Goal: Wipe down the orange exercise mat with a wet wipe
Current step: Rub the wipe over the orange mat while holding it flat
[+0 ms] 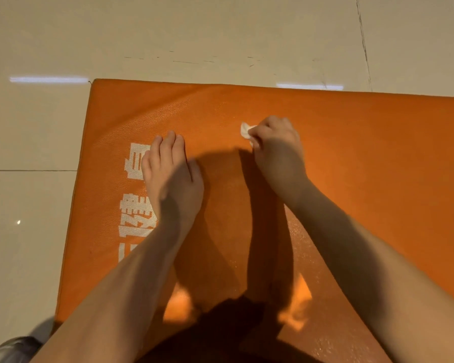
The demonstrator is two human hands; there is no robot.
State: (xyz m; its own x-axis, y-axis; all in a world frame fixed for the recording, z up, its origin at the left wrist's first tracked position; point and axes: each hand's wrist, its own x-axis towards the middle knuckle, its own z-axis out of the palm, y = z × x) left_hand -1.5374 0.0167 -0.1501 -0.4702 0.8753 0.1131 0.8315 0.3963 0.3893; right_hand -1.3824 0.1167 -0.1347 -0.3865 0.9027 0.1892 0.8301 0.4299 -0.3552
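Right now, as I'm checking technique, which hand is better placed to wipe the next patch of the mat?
Right: the right hand grips the wet wipe on the orange mat, while the left hand lies flat on it, holding nothing.

LIGHT warm, fairly bright, overhead | SHADOW dark body shadow at near edge of orange mat [378, 153], sharp arm shadows beside left hand [168, 169] and right hand [275, 148] | GLARE 2 pale streaks on glossy floor [37, 35] by mat's far edge | FOCUS soft throughout, wet wipe [245, 131] textureless | EDGES mat's left side bows, wide-angle
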